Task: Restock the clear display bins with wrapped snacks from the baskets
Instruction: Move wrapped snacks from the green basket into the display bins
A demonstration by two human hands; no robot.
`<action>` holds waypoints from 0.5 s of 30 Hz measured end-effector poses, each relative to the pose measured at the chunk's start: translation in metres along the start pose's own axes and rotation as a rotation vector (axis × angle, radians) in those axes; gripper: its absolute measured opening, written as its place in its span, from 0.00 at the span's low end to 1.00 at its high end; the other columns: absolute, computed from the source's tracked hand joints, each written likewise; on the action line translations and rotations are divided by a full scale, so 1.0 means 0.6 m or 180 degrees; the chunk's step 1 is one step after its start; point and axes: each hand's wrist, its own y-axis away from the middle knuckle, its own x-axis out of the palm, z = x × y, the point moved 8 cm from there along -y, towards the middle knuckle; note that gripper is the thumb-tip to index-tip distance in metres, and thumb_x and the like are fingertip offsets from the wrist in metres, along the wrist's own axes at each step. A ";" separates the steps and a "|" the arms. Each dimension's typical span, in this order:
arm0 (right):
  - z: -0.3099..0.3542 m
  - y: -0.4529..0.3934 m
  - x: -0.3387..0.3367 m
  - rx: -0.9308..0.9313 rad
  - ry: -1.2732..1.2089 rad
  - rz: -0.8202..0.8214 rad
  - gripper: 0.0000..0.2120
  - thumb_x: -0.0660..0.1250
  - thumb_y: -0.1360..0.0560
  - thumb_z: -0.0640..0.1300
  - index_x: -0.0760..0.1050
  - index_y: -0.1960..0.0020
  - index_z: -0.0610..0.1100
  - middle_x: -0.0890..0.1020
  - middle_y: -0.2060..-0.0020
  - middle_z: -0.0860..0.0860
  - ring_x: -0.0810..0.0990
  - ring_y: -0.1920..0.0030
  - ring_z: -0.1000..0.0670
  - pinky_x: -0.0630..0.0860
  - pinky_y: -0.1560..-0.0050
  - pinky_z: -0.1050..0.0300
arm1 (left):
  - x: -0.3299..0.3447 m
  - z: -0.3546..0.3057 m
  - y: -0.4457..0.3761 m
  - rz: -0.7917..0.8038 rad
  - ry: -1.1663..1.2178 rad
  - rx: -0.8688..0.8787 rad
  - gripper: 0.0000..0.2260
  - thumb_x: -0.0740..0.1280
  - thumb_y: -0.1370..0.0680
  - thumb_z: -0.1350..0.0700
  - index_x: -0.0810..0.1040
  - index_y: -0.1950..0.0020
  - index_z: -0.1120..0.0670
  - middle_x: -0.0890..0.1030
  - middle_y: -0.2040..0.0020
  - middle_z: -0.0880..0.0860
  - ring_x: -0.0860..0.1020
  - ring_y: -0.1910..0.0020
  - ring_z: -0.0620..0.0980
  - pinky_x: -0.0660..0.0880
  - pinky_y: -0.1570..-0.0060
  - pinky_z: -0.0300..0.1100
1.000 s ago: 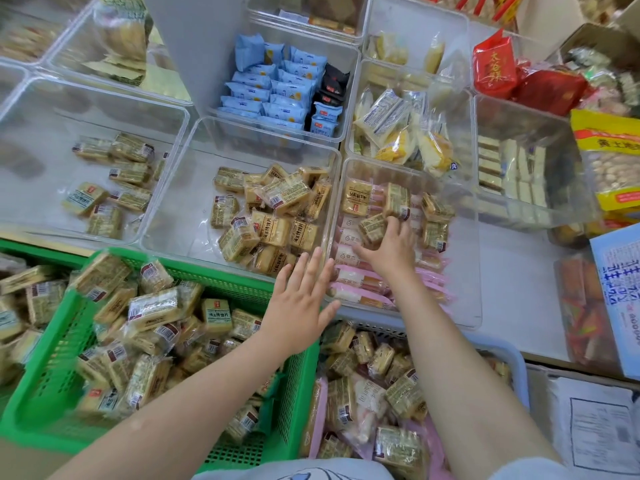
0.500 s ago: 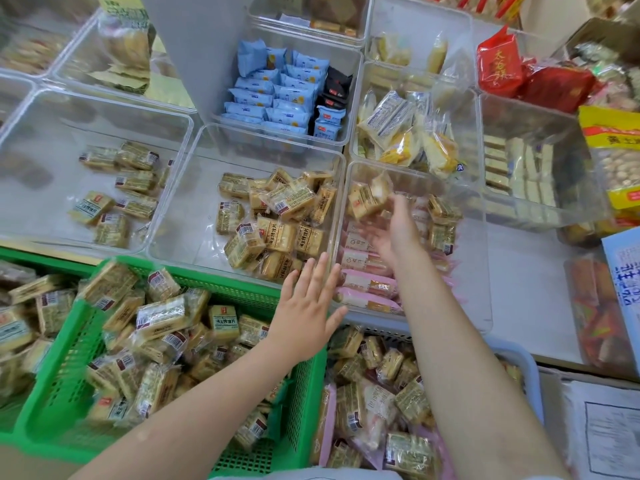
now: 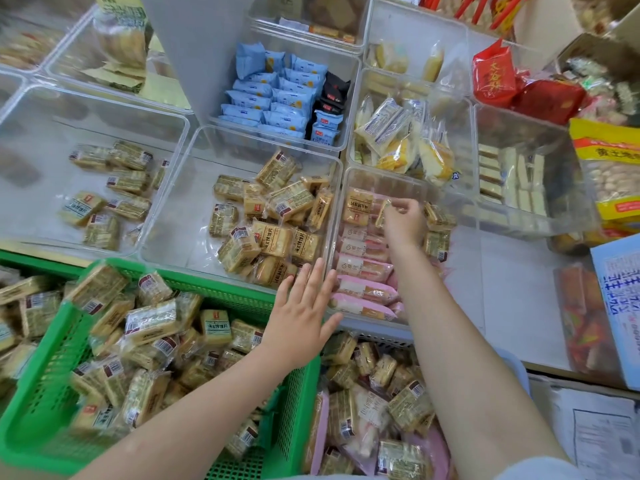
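STEP: placing, judged | RIGHT: your right hand (image 3: 403, 221) pinches a wrapped snack (image 3: 382, 213) over the far end of the clear bin (image 3: 381, 183) | LEFT: your left hand (image 3: 303, 315) flat, fingers spread, holding nothing, at the green basket (image 3: 45, 403) far rim | NEXT: release snack, refill from basket.

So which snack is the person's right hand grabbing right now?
Find the green basket at the bottom left, then go right past the flat left hand to the clear bin with pink packets stacked in a row. At the back of that bin the right hand pinches one small tan snack, standing on edge while the others lie flat.
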 end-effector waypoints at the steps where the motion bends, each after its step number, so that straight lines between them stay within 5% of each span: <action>1: -0.012 -0.015 -0.014 -0.0094 0.0236 -0.0199 0.11 0.66 0.23 0.44 0.74 0.41 0.48 0.77 0.50 0.53 0.79 0.55 0.50 0.80 0.56 0.50 | 0.004 0.001 0.000 0.0003 -0.0012 0.0008 0.31 0.46 0.16 0.37 0.53 0.18 0.53 0.53 0.18 0.56 0.56 0.20 0.56 0.48 0.25 0.54; 4: -0.037 -0.030 -0.010 -0.0154 0.0763 0.0019 0.22 0.68 0.23 0.43 0.68 0.31 0.50 0.71 0.40 0.52 0.78 0.52 0.50 0.77 0.58 0.53 | 0.009 0.004 0.000 0.0000 -0.0034 0.0000 0.32 0.47 0.16 0.37 0.51 0.18 0.53 0.51 0.18 0.56 0.54 0.20 0.56 0.48 0.25 0.53; 7: -0.061 -0.038 0.003 0.0001 0.0319 0.0051 0.28 0.69 0.22 0.39 0.64 0.26 0.49 0.72 0.32 0.49 0.78 0.42 0.48 0.76 0.53 0.57 | 0.013 0.005 0.000 0.0039 -0.0057 -0.0011 0.32 0.45 0.16 0.37 0.47 0.17 0.52 0.47 0.18 0.55 0.50 0.19 0.56 0.44 0.24 0.53; 12: -0.079 -0.037 0.007 0.0515 -0.0207 0.0084 0.25 0.75 0.26 0.41 0.71 0.32 0.44 0.78 0.40 0.50 0.79 0.47 0.48 0.76 0.57 0.58 | 0.009 0.004 0.000 0.0030 -0.0080 -0.0029 0.32 0.46 0.16 0.37 0.47 0.17 0.52 0.48 0.18 0.56 0.50 0.19 0.56 0.44 0.24 0.53; 15: -0.080 -0.019 0.012 0.0671 -0.0355 0.0326 0.11 0.71 0.25 0.40 0.78 0.43 0.42 0.82 0.52 0.52 0.80 0.53 0.50 0.74 0.56 0.56 | 0.006 0.004 0.001 0.0017 -0.0057 -0.0050 0.32 0.46 0.16 0.37 0.47 0.17 0.52 0.47 0.18 0.56 0.49 0.19 0.56 0.42 0.24 0.52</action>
